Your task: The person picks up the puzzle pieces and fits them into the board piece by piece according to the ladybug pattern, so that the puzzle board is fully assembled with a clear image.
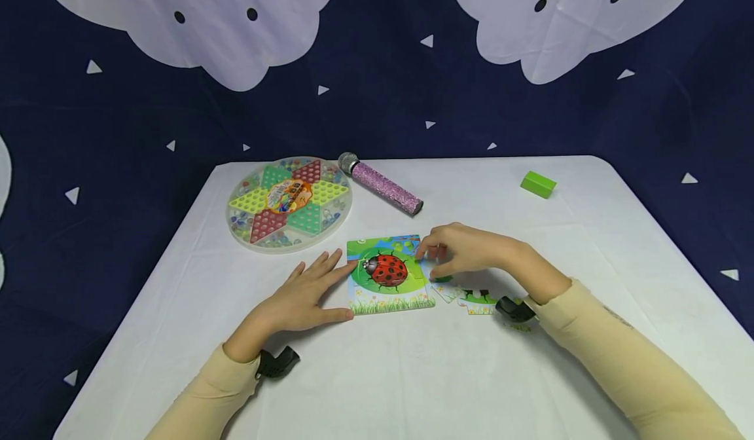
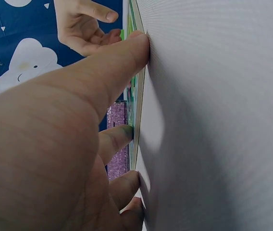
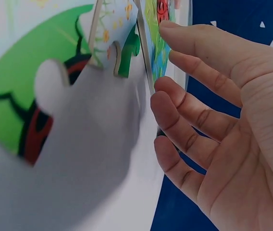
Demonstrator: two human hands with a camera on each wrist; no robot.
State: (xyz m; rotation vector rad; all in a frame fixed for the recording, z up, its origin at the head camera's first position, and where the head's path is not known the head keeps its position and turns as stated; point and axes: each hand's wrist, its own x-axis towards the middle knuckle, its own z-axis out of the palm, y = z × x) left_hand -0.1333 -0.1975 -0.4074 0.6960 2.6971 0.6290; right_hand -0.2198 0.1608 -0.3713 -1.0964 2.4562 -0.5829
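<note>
A ladybug jigsaw puzzle (image 1: 387, 271) lies flat on the white table. My left hand (image 1: 300, 299) is at its left side, fingers spread, with thumb and index fingertip touching the edge; the left wrist view shows the thumb (image 2: 122, 55) against the board's side. At the puzzle's right edge, my right hand (image 1: 468, 247) hovers with loosely bent fingers. Nothing is seen between its thumb and fingers in the right wrist view. Loose jigsaw pieces (image 1: 478, 304) lie right of the puzzle, partly under the right wrist. One flowered piece (image 3: 115, 29) appears close to the board.
A round Chinese checkers board (image 1: 288, 203) with marbles lies at the back left. Beside it is a pink glitter microphone (image 1: 385, 188). A green block (image 1: 538, 184) sits at the back right. Dark patterned cloth (image 1: 377, 112) hangs behind the table.
</note>
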